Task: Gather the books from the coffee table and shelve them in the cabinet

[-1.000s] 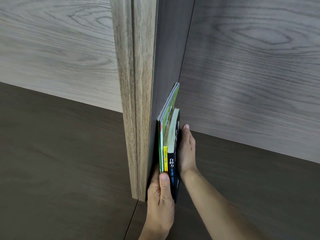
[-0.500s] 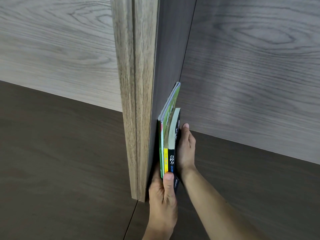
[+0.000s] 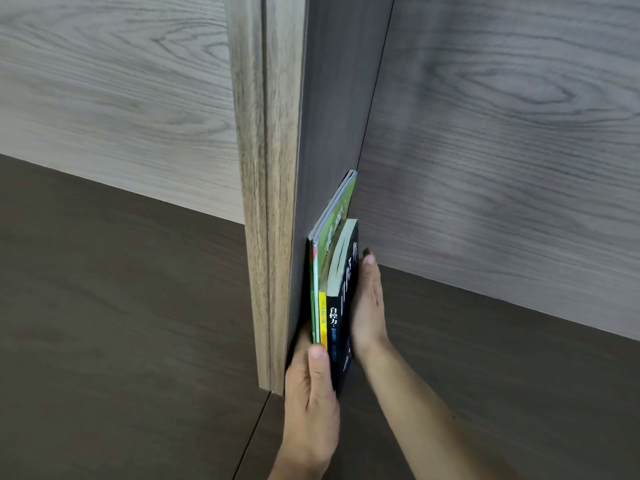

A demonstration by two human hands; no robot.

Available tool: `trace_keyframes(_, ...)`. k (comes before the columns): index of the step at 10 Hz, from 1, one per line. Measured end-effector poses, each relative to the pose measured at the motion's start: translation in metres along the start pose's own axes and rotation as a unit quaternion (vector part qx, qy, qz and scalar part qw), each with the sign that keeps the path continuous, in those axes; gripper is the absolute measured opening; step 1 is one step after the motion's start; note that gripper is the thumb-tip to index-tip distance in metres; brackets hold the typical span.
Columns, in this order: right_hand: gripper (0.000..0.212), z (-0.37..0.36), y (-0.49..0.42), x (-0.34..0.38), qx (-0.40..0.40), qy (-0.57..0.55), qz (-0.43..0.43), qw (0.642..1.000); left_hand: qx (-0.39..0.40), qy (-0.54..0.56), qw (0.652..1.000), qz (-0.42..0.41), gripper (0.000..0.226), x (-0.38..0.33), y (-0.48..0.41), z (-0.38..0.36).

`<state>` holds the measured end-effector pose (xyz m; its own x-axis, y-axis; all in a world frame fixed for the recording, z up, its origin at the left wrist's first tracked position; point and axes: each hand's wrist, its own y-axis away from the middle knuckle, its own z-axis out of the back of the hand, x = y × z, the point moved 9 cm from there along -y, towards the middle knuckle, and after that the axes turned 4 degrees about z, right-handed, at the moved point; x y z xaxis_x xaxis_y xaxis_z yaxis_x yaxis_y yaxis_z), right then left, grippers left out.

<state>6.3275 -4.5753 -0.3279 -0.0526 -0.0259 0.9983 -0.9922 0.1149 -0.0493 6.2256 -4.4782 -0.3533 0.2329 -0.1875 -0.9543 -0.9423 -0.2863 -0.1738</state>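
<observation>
Head view: dark wood-grain shelf (image 3: 502, 375)

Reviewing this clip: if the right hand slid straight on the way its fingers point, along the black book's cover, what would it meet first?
Probably the cabinet's back panel. The right hand lies flat on the black book, fingers pointing deeper into the shelf; nothing else shows in that line, though depth is unclear.

Two bare forearms, left hand (image 3: 311, 403) and right hand (image 3: 369, 306), no sleeves, short plain nails.
</observation>
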Motion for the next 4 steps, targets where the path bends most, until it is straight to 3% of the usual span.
trace_keyframes(2,0.061,0.010,0.032,0.025,0.046,-0.016,-0.031,0.998,-0.064,-0.047,0.997,0.010,0.071,-0.023,0.031,0.015)
trace_keyframes(4,0.051,0.039,0.073,0.064,0.099,-0.069,-0.003,0.993,-0.120,-0.035,0.992,0.017,0.065,-0.062,0.064,0.012)
